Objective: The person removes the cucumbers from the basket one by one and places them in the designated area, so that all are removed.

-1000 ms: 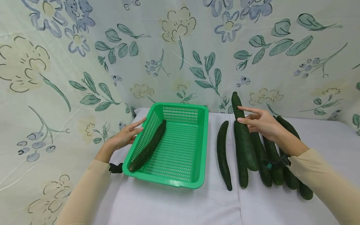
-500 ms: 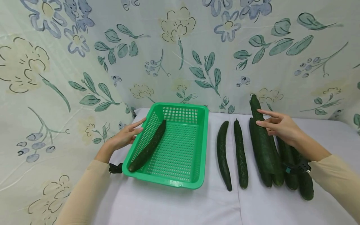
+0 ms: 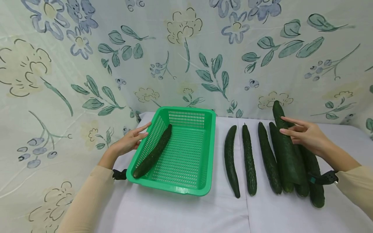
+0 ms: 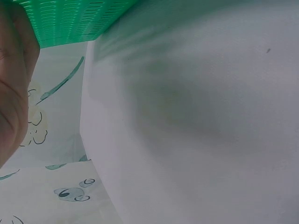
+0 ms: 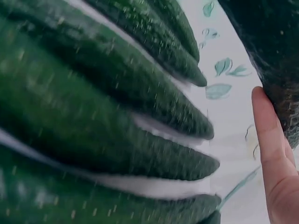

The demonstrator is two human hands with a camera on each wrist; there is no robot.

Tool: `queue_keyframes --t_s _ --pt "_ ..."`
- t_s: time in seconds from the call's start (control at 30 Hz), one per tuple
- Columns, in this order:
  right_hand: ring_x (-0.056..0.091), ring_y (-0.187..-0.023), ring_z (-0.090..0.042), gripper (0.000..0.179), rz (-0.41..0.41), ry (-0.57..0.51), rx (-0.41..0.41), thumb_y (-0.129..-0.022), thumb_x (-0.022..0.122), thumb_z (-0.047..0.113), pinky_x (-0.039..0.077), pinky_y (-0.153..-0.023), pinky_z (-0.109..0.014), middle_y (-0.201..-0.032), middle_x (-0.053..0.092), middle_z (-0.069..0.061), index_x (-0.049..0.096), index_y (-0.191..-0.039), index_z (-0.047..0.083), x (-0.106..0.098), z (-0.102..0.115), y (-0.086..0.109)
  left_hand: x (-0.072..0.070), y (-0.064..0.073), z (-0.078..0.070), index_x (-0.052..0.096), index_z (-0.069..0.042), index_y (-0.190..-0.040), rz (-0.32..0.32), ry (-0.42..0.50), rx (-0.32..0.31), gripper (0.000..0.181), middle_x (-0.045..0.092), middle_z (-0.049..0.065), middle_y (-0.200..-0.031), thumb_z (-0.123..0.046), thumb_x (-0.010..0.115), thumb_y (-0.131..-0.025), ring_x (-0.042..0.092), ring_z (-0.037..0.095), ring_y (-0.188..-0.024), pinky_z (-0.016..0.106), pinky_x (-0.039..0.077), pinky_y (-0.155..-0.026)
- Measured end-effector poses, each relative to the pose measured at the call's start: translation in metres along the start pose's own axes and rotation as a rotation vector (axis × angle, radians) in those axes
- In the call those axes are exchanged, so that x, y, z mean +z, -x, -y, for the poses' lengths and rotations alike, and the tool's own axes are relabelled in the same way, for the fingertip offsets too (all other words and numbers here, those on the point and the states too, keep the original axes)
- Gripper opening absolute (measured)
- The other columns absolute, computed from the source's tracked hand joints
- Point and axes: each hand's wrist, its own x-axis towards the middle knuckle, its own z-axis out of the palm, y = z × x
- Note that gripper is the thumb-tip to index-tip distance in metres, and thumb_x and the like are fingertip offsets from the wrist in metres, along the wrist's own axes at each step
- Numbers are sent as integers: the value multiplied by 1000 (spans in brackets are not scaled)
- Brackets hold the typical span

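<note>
My left hand (image 3: 128,141) holds the green plastic basket (image 3: 179,158) at its left rim, fingers and thumb along the edge. One dark green cucumber (image 3: 154,153) lies slanted inside against the left wall. In the left wrist view the basket (image 4: 79,18) stands over the white cloth and casts a shadow there. My right hand (image 3: 306,136) pinches a long cucumber (image 3: 287,152) near its far end and carries it above the others. In the right wrist view this cucumber (image 5: 271,42) is at the upper right, with a finger against it.
On the white-clothed table (image 3: 221,213) several cucumbers lie roughly side by side, among them a slim curved one (image 3: 231,161) beside the basket, a straight one (image 3: 249,160), and another (image 3: 268,158). A floral curtain (image 3: 204,48) hangs behind the table's far edge.
My right hand has moved right with the cucumber, passing over the row and uncovering the cucumbers on its left. The left hand and the basket have stayed put.
</note>
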Motion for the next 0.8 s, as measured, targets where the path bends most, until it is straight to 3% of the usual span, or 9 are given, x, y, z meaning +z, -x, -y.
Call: queue_keyframes --t_s 0.23,0.47,0.67,0.8 --pt "54 -93 10 67 0 85 8 -101 63 26 52 -71 -21 -103 59 19 31 -158 30 -19 -16 10 -1 0 0 18 -30 -161 -4 6 -1 58 63 7 -101 -24 43 -109 42 12 -54 25 43 -56" --pt "51 -90 13 68 -44 118 34 -100 64 27 51 -67 -19 -101 54 23 29 -158 33 -40 -32 18 0 0 0 19 -31 -161 -1 -7 2 58 60 4 -86 -25 43 -109 35 11 -50 25 38 -53" --pt "51 -84 14 71 -114 163 35 -99 66 30 49 -63 -18 -96 54 22 28 -158 34 -58 -53 25 1 0 0 19 -31 -161 -6 -5 -5 58 61 3 -87 -25 44 -109 36 11 -51 25 39 -53" --pt "47 -81 15 74 -130 223 39 -99 65 32 50 -62 -20 -113 54 -6 22 -160 31 -70 -69 28 1 1 0 19 -32 -161 -12 0 -13 58 64 7 -100 -25 44 -109 45 11 -54 24 45 -56"
